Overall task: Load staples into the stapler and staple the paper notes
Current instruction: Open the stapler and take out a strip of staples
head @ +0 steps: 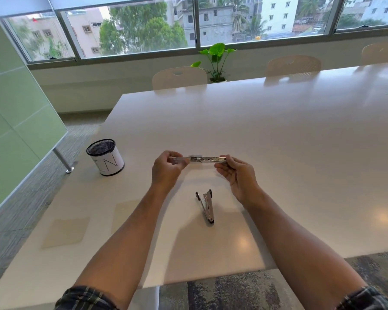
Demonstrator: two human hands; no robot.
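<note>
Hands, left (166,167) and right (235,173), pinch stiff, light metal staple magazine (207,159) endwise beyond stapler (207,208); slippery, judged.

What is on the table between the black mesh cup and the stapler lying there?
In the head view, only the left hand and forearm cross above that stretch between the mesh cup and the stapler; the table itself is bare.

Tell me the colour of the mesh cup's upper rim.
Black mesh rim on the mesh cup, above a white paper wrap; head view.
</note>
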